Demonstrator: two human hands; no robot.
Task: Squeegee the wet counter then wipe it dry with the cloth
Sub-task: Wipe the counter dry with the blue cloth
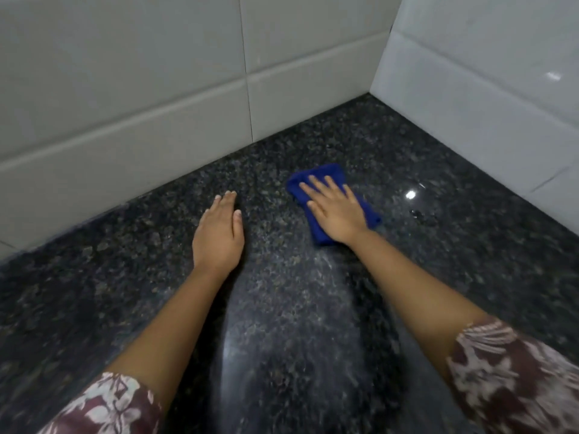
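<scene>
cloth (316, 228) mostly under r hand (336, 214)

One blue cloth (316, 234) under the right grip (336, 211). Two hands total, left grip (219, 236) flat beside it. One tabletop (438, 261). Two patterned sleeves (517, 377). Two tiled walls (125, 73).

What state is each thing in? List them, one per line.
cloth: folded, flat on the counter, pressed under the right hand
right hand: open, palm down on the cloth
left hand: open, flat on the bare counter, empty
counter: glossy, some droplets right of the cloth
</scene>
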